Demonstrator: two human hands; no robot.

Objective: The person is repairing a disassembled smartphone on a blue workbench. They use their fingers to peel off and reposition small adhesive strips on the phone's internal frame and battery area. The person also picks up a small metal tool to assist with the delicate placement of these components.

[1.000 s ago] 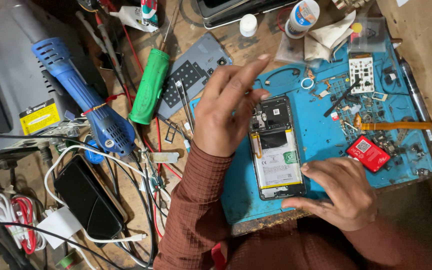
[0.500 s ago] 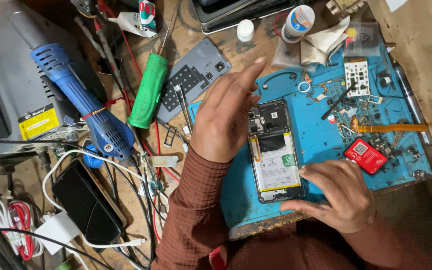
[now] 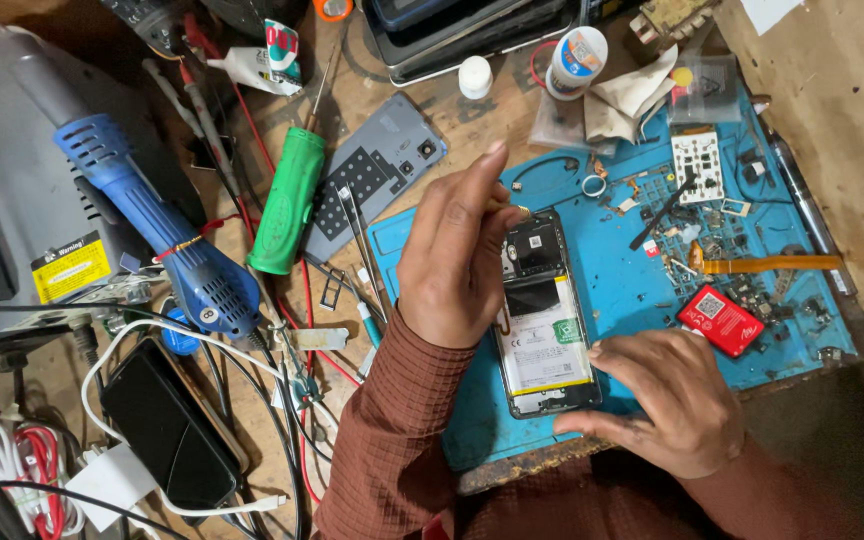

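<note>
An opened phone (image 3: 544, 322) lies back-up on the blue work mat (image 3: 622, 270), its white battery and black boards exposed. My left hand (image 3: 457, 255) hovers over the phone's top left corner. Its thumb and fingers are pinched on a tiny light piece (image 3: 519, 209), and the index finger points up. My right hand (image 3: 664, 400) grips the phone's lower right edge and steadies it against the mat. Both forearms wear rust-brown sleeves. The phone's grey back cover (image 3: 377, 170) lies off the mat to the upper left.
A green-handled screwdriver (image 3: 288, 200), tweezers (image 3: 357, 245) and a blue hot-air tool (image 3: 157, 225) lie left of the mat. A black phone on a white cable (image 3: 167, 430) sits at lower left. A red module (image 3: 720, 320), an orange flex strip (image 3: 772, 264), a white board (image 3: 698, 154) and several small parts litter the mat's right half.
My left hand's fingers have drawn in from a spread pose to a pinch over the phone's top. My right hand has stayed on the phone's lower edge.
</note>
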